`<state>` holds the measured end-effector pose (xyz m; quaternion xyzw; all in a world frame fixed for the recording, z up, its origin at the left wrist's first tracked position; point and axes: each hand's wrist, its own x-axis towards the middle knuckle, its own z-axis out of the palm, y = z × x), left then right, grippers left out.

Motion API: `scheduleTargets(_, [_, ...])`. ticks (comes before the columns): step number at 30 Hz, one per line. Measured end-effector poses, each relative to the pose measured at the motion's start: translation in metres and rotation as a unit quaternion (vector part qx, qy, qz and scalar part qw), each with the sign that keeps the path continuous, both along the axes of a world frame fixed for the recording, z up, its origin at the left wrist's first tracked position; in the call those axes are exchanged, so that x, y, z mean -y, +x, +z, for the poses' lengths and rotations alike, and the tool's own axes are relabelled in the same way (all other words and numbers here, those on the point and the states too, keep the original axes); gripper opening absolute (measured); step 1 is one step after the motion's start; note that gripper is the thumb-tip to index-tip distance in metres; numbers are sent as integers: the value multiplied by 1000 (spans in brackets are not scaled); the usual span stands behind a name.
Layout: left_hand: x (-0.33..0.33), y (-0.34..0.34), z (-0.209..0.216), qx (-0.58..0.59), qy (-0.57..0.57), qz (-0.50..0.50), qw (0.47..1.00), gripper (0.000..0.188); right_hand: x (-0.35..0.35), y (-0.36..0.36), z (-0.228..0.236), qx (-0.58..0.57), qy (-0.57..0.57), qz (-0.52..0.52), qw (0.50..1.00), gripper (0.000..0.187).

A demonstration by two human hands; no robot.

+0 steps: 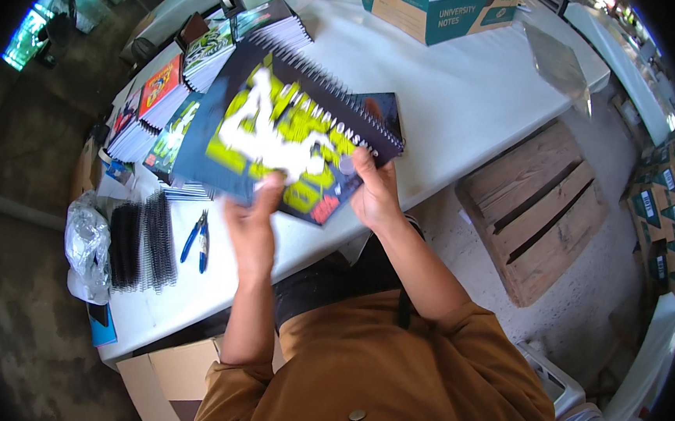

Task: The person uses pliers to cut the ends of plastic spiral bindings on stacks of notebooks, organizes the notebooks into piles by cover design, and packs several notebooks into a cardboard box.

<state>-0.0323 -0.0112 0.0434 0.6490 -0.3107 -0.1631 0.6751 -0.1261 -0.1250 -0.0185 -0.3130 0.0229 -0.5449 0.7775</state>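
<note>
Both my hands hold a dark spiral notebook (224, 152) with a green and white cover, tilted above the white table (471, 87). My left hand (250, 224), slightly blurred, grips its near edge with the thumb on the cover. My right hand (375, 194) pinches the right corner, close to where the black spiral binding ends. That binding runs along the far edge. Behind it, partly hidden, another dark-covered notebook (391, 109) lies on the table. The fingers under the held notebook are out of sight.
Stacks of colourful spiral notebooks (162, 89) line the table's left side. Nearer are black binding coils (144, 240), blue-handled pliers (197, 244) and a clear plastic bag (87, 244). A carton (398, 11) stands at the far edge. A wooden pallet (507, 246) lies on the floor to the right.
</note>
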Motion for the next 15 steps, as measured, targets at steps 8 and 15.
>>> scheduleTargets(8, [118, 28, -89, 513, 86, -72, 851, 33, 42, -15, -52, -272, -37, -347, 897, 65])
scheduleTargets(15, [123, 33, -112, 516, 124, -104, 841, 36, 58, -15, -73, -418, -143, -344, 829, 62])
